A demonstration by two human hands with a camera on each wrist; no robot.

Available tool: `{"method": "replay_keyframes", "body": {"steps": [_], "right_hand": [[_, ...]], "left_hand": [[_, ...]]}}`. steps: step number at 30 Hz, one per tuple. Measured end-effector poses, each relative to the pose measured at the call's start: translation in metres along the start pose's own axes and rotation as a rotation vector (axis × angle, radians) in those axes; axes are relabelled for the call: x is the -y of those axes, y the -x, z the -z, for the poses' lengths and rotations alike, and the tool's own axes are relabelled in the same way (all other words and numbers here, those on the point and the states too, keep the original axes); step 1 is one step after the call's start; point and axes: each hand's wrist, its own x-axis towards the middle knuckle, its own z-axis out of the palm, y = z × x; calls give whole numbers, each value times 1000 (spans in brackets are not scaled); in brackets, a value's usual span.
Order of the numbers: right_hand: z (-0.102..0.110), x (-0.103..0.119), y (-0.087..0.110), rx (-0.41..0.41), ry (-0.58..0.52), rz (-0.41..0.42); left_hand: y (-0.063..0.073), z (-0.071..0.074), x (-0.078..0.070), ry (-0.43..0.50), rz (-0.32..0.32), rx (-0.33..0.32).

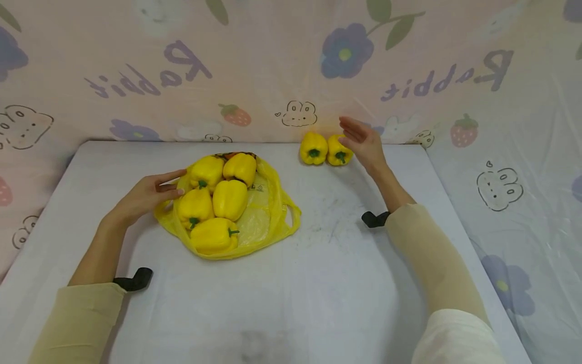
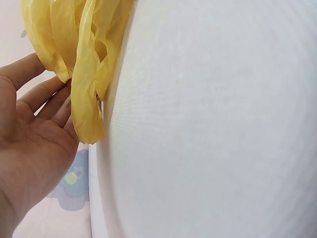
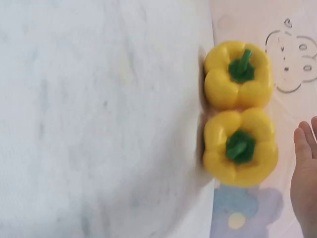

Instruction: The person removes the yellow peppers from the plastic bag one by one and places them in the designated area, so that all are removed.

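A yellow plastic bag (image 1: 261, 245) lies mouth up on the white table, with several yellow bell peppers (image 1: 229, 199) inside it. My left hand (image 1: 147, 194) touches the bag's left rim with fairly straight fingers; in the left wrist view the fingertips of that hand (image 2: 42, 124) are partly hidden by the plastic. Two more bell peppers (image 1: 313, 148) stand side by side at the table's back edge, green stems facing me. Beside and above the right one, my right hand (image 1: 366, 149) is raised with extended fingers and holds nothing. A gap separates the hand (image 3: 304, 183) from both peppers in the right wrist view.
The white table (image 1: 309, 283) ends at a printed curtain (image 1: 273, 60) with rabbits and flowers, which hangs behind it and along the sides. A bag handle loop (image 1: 295, 217) sticks out to the right. Black wrist mounts (image 1: 141, 279) jut from both sleeves.
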Motion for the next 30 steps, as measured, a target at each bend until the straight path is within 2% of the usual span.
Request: {"method": "replay_keyframes", "body": {"steps": [7,12,17,22,30], "right_hand": [[-27,18,-1,120,-9,61],[-44,23,4,205,27,66],[-63,25,8,272,1,76],[-80,29,10,325,-19,71],[-104,28,11,427,6,11]], "left_hand": [[2,2,0,-5,-15,-3],[1,2,0,4,-20,6],[0,2,0,0,0,13],[0,2,-1,-7,3,10],[-2,1,4,1,0,7]]}}
